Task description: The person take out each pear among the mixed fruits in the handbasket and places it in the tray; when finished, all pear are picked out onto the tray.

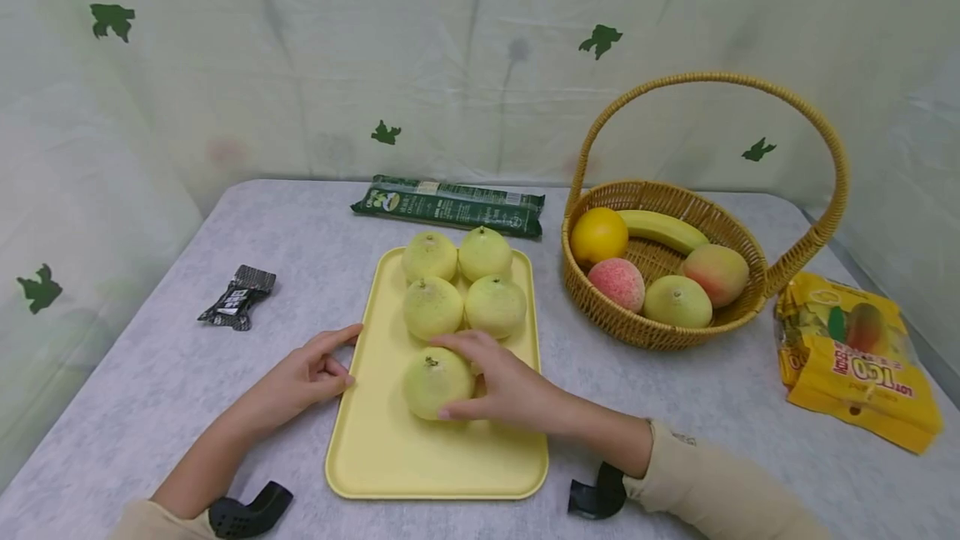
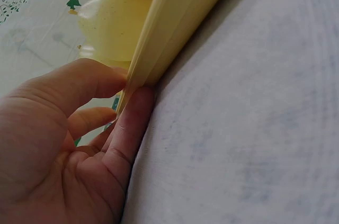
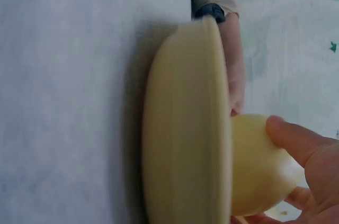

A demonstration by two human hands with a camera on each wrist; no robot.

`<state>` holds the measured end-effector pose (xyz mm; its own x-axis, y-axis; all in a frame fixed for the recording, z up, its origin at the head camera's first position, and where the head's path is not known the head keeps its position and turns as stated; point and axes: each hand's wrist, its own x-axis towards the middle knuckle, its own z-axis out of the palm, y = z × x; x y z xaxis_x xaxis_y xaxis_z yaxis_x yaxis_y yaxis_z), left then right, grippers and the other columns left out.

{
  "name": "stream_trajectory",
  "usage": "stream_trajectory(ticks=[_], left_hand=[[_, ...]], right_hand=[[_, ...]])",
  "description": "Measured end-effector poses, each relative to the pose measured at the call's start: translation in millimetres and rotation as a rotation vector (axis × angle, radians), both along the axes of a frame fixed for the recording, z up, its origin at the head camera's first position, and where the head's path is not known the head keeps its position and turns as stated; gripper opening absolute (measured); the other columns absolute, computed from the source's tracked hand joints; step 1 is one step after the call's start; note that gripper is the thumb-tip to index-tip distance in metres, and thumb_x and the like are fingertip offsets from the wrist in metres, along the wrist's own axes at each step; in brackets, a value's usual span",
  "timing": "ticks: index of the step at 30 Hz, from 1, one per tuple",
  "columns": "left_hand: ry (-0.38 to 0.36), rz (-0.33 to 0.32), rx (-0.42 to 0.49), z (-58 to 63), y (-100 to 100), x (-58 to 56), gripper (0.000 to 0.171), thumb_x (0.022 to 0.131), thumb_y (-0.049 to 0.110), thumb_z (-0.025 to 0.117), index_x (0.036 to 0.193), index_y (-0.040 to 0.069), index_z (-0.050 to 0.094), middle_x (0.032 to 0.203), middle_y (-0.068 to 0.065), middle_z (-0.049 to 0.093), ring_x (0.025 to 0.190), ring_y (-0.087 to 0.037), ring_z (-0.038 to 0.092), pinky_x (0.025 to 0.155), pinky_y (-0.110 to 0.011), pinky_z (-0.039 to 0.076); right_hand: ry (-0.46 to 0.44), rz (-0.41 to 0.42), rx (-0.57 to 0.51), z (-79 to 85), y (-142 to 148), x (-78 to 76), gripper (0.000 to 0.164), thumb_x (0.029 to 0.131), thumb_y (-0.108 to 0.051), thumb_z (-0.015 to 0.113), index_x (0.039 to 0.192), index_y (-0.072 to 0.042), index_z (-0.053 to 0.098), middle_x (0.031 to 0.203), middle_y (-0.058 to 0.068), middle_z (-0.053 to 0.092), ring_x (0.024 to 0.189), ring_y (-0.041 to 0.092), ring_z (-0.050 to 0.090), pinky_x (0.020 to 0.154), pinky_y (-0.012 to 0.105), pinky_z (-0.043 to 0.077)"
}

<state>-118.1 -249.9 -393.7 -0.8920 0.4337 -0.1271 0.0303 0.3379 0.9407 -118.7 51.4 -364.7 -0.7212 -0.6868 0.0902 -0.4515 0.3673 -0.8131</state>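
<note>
My right hand (image 1: pixel 517 382) grips a round, pale yellow-green pear (image 1: pixel 437 383), thumb on the near side and fingers on the far side. That pear sits in the middle of a yellow tray (image 1: pixel 420 469). Beyond it on the tray, several similar pears (image 1: pixel 432 307) stand close together in pairs. At the tray's left edge, my left hand (image 1: pixel 303 382) pinches the rim. The left wrist view shows its thumb (image 2: pixel 100 78) on the rim and a finger against the tray's outer side. In the right wrist view, the tray wall (image 3: pixel 185 128) hides part of the gripped pear (image 3: pixel 259 166).
A wicker basket (image 1: pixel 600 312) with a tall handle stands at the right, holding a banana, an orange and other fruit. Beside it lies a yellow snack bag (image 1: pixel 862 365). A long green packet (image 1: pixel 450 205) lies behind the tray, a small black wrapped packet (image 1: pixel 238 298) at the left.
</note>
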Motion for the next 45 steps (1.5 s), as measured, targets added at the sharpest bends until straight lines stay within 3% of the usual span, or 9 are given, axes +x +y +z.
stream_trajectory(ticks=[8,13,17,20,25,36,39,43,45], left_hand=[[0.011,-0.008,0.022,1.8,1.2,1.0,0.065,0.086,0.006,0.058,0.141,0.001,0.024,0.132,-0.02,0.025,0.082,-0.016,0.053,0.068,-0.023,0.044],[0.013,-0.009,0.024,2.1,1.7,0.9,0.064,0.086,0.006,0.058,0.141,0.001,0.024,0.131,-0.02,0.027,0.081,-0.015,0.053,0.067,-0.023,0.044],[0.016,-0.012,0.026,2.0,2.1,1.1,0.064,0.086,0.006,0.058,0.141,0.002,0.024,0.128,-0.02,0.029,0.081,-0.015,0.053,0.068,-0.023,0.045],[0.017,-0.013,0.031,2.0,2.3,1.3,0.065,0.086,0.006,0.059,0.141,0.001,0.024,0.128,-0.02,0.029,0.082,-0.016,0.053,0.068,-0.023,0.045],[0.024,-0.011,0.019,0.5,1.5,0.1,0.064,0.086,0.005,0.058,0.141,0.001,0.025,0.131,-0.02,0.027,0.081,-0.015,0.054,0.067,-0.023,0.045],[0.025,-0.013,0.014,-1.1,-0.2,-0.8,0.064,0.086,0.007,0.059,0.141,0.001,0.025,0.13,-0.019,0.028,0.081,-0.016,0.054,0.067,-0.023,0.044],[0.02,-0.012,0.012,0.3,0.1,-0.2,0.064,0.086,0.006,0.058,0.141,0.002,0.025,0.131,-0.019,0.027,0.081,-0.016,0.054,0.067,-0.023,0.044],[0.024,-0.008,0.009,1.0,0.7,0.3,0.063,0.086,0.006,0.058,0.141,0.002,0.026,0.131,-0.019,0.027,0.081,-0.016,0.054,0.067,-0.023,0.044],[0.029,-0.009,0.012,0.7,0.9,0.4,0.063,0.086,0.005,0.058,0.14,0.001,0.026,0.131,-0.019,0.027,0.081,-0.016,0.054,0.067,-0.023,0.044]], right_hand=[[0.044,-0.041,-0.024,-3.0,-9.9,3.6,0.072,0.074,-0.037,0.071,0.136,-0.02,0.039,0.121,0.0,0.04,0.105,0.009,0.041,0.085,0.026,0.037],[0.015,-0.032,0.019,6.3,-2.1,4.2,0.074,0.076,-0.043,0.067,0.138,-0.022,0.035,0.128,-0.001,0.039,0.108,0.01,0.041,0.086,0.028,0.038],[0.032,-0.014,-0.023,18.2,15.9,3.8,0.067,0.081,-0.041,0.063,0.137,-0.017,0.034,0.133,-0.006,0.037,0.116,0.012,0.04,0.092,0.031,0.037],[0.113,-0.027,-0.058,29.6,35.6,4.7,0.061,0.084,-0.035,0.062,0.135,-0.016,0.036,0.133,-0.007,0.038,0.116,0.015,0.042,0.091,0.034,0.037],[0.334,-0.109,-0.073,45.9,74.5,6.7,0.059,0.082,-0.019,0.067,0.133,-0.012,0.039,0.13,0.001,0.043,0.112,0.018,0.046,0.091,0.035,0.038],[0.639,-0.306,-0.044,61.8,152.1,-7.8,0.068,0.063,-0.002,0.08,0.124,-0.004,0.049,0.121,0.008,0.051,0.106,0.019,0.047,0.091,0.02,0.034],[0.655,-0.371,-0.01,59.3,169.2,-12.7,0.068,0.061,0.001,0.08,0.122,-0.005,0.051,0.118,0.007,0.053,0.104,0.015,0.048,0.089,0.016,0.033],[0.595,-0.429,0.061,53.9,186.8,-17.2,0.067,0.064,-0.002,0.079,0.125,-0.008,0.05,0.119,0.006,0.052,0.1,0.015,0.048,0.083,0.015,0.036],[0.542,-0.45,0.095,51.6,193.0,-18.9,0.065,0.068,-0.005,0.078,0.126,-0.009,0.049,0.119,0.006,0.051,0.1,0.018,0.048,0.082,0.022,0.04]])
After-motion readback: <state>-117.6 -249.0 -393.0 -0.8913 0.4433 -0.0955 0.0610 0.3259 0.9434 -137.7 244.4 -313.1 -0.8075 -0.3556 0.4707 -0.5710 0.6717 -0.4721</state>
